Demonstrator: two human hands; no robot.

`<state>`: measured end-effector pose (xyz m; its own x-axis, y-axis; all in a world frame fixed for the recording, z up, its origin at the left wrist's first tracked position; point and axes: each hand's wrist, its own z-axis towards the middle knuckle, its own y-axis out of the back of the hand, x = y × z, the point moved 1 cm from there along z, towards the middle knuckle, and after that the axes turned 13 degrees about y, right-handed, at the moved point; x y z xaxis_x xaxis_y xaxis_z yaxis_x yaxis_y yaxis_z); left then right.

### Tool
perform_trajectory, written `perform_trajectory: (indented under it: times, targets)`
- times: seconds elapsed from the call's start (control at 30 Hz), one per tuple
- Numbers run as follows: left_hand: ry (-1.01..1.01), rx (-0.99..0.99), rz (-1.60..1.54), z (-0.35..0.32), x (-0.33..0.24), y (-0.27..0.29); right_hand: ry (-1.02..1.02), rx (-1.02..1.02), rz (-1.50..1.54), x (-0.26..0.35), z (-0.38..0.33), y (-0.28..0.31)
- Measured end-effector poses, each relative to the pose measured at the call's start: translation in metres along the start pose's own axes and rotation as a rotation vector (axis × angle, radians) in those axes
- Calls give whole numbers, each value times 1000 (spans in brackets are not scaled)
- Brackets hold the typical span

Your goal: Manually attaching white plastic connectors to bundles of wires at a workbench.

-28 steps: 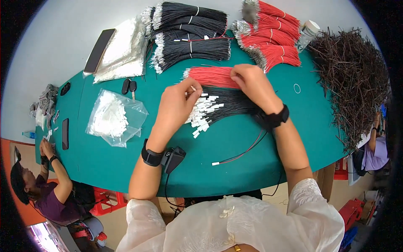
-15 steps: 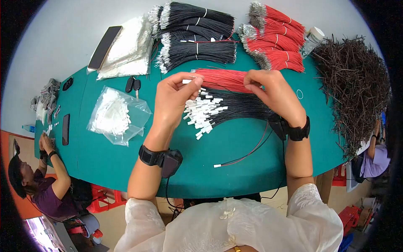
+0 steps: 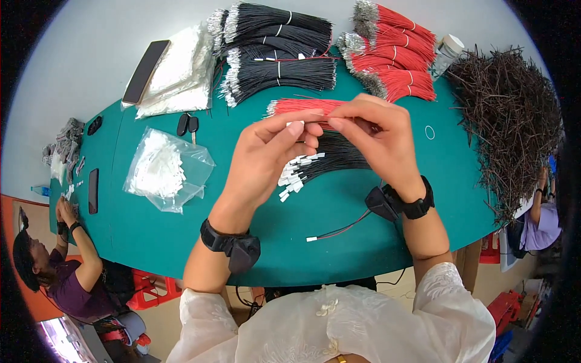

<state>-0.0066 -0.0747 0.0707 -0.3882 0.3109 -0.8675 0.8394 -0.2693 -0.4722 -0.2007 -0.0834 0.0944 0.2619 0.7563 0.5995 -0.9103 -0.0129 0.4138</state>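
Over the middle of the table my left hand (image 3: 260, 151) pinches a small white connector between thumb and forefinger; only a bit of it shows. Right beside it, my right hand (image 3: 387, 139) grips a thin red wire, its fingertips almost meeting those of the left. The fingers hide whether the wire's end sits inside the connector. Beneath my hands lie a bundle of loose red wires (image 3: 296, 106) and a pile of black wires (image 3: 339, 154) tipped with white connectors (image 3: 292, 176). A single red-and-black wire lead (image 3: 339, 233) with a white connector lies nearer to me.
An open plastic bag of white connectors (image 3: 158, 169) lies left, near car keys (image 3: 188, 124). Behind are stacked bags with a phone (image 3: 146, 71), black wire bundles (image 3: 281, 71) and red wire bundles (image 3: 399, 57). A brown tangled heap (image 3: 508, 121) stands right. A co-worker (image 3: 78, 272) sits left.
My right hand has moved left and now meets my left hand, with the red wire brought to the connector. My left hand has shifted slightly right and turned.
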Motion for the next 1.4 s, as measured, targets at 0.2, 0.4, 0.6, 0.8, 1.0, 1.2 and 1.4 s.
perform_trajectory:
  times: [0.2,0.4,0.6,0.8,1.0,1.2,1.4]
  targets:
    - [33,131,-107,1,4,7,122,22,-106,3,-1,2]
    - [-99,-70,151,-2,3,7,145,-6,-89,1,-3,0]
    - [-95,-121,132,-4,-1,4,114,3,-116,10,-1,1]
    - [-101,-104,179,-5,0,5,37,53,-79,15,-1,3]
    - [-108,-93,245,-5,1,5,-106,71,31,16,-2,3]
    - [-24,4,-66,-4,2,3,-11,9,-20,14,-2,4]
    - [-14,42,-140,-1,5,8,-91,-7,122,21,-2,4]
